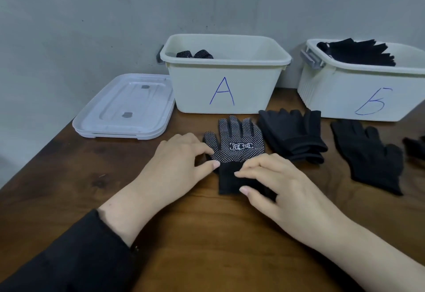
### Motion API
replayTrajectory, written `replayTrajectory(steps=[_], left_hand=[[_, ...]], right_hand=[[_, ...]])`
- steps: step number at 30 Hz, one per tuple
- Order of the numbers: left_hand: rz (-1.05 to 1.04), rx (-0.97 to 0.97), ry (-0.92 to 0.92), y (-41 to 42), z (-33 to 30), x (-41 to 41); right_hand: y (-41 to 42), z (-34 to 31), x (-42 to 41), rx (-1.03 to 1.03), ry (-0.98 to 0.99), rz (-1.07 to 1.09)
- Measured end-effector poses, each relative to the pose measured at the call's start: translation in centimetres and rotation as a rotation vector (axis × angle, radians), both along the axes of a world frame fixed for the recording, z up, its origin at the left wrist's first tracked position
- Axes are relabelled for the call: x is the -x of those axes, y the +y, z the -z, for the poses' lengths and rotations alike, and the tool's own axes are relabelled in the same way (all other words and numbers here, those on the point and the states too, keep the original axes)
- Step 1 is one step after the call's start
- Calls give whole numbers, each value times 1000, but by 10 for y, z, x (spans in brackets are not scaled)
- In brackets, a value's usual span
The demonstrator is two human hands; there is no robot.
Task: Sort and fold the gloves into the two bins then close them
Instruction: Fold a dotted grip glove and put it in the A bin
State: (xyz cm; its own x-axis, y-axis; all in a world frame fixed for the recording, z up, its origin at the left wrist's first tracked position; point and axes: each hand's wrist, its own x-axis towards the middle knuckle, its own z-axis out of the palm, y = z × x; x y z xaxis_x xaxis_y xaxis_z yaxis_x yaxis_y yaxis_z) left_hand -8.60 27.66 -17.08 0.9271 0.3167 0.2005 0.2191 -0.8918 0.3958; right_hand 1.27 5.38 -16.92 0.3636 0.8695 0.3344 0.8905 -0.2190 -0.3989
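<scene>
A black glove with white dots (236, 144) lies flat on the wooden table in front of bin A (225, 89), fingers pointing away from me. My left hand (181, 160) touches its left edge near the thumb. My right hand (276, 181) rests on its black cuff with fingers pressed down. Bin A holds dotted gloves (195, 54). Bin B (368, 93) at the right holds plain black gloves (358, 52). A stack of plain black gloves (294, 135) and a single plain black glove (370, 156) lie in front of the bins.
Two clear lids (124, 107) are stacked at the left of bin A, near the table's left edge. Another dark glove (416, 149) shows at the right frame edge. A grey wall stands right behind the bins.
</scene>
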Motion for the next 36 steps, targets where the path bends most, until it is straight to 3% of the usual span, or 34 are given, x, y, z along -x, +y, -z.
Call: replayTrajectory(steps=[5, 11, 16, 22, 26, 31, 36], left_hand=[[65, -62, 9, 0, -3, 0], [307, -68, 44, -8, -7, 2], [396, -91, 128, -11, -10, 6], [381, -132, 51, -14, -9, 4], [368, -18, -25, -15, -15, 7], [339, 45, -58, -15, -22, 12], [215, 223, -34, -17, -19, 11]], right_hand=[[-5, 8, -12, 140, -33, 1], [11, 12, -4, 52, -164, 54], [12, 13, 4, -8, -126, 86], [4, 7, 2, 6, 14, 76], [-3, 3, -2, 87, 31, 75], [2, 3, -1, 18, -3, 120], [3, -5, 3, -39, 210, 207]])
